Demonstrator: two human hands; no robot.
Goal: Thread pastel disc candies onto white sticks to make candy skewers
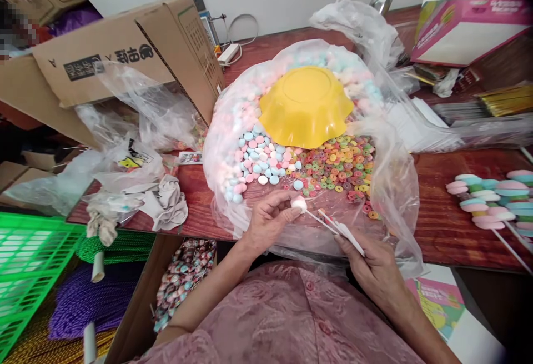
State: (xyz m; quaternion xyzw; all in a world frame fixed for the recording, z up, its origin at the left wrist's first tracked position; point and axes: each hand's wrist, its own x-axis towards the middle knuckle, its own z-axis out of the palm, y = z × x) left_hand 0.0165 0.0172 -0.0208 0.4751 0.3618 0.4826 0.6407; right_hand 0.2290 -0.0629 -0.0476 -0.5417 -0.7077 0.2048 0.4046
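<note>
My left hand [268,217] pinches a white round candy [298,204] at the tip of a thin white stick [328,223]. My right hand [368,261] grips the lower end of that stick together with a few more like it. Both hands hover over the near edge of a big clear plastic bag [400,186] spread on the table. Inside the bag lie pastel pink, blue and white candy discs [258,161] and small coloured candy rings [339,166]. An upturned yellow bowl [305,105] rests on the candies.
Finished candy skewers [491,203] lie at the right on the red-brown table [449,230]. A cardboard box [125,53] and crumpled plastic sit at the left, a pink box [466,28] at back right. Below left are a green crate [29,264] and a box of wrapped candies [183,275].
</note>
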